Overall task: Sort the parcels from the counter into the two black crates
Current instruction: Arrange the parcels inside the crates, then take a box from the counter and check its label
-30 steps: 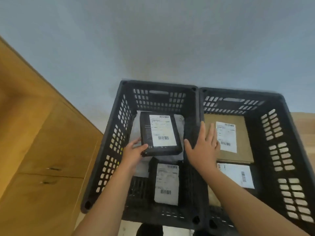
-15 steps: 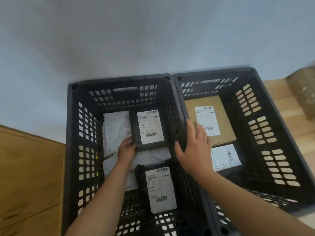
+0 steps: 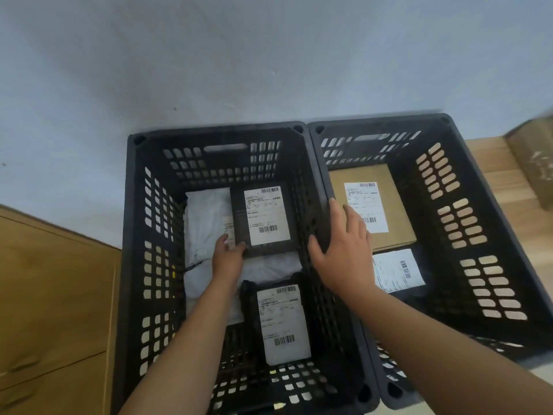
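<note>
1. Left crate (image 3: 134, 265): the landmark, black and slotted. The right crate (image 3: 478, 235) touches its right wall.
2. White bag (image 3: 206, 217): lies flat on the left crate's floor, at its far left.
3. Brown box (image 3: 398, 211): outside the left crate, just past its right wall, on the right crate's floor. A labelled parcel (image 3: 398, 271) sits nearer the person.
4. Second black parcel (image 3: 281, 322): in the left crate, near right, label up.
5. Black parcel (image 3: 264, 218): the item being handled. It's in the left crate at far right, on top of the white bag, label up. Its long axis runs toward the crate's far wall.
6. Right hand (image 3: 344, 250): lies over the left crate's right rim with fingers straight and spread, holding nothing.
7. Left hand (image 3: 229, 256): inside the left crate, fingers curled on the black parcel's near left corner, gripping it. The parcel lies ahead and to the right of this hand, which is the nearer one.
8. Judgement: placing is almost done, and release needs only a pull back toward the crate's near wall.
9. Loose brown box (image 3: 532, 166): well right of the left crate on the counter (image 3: 490, 163), blurred and likely unsorted.
</note>
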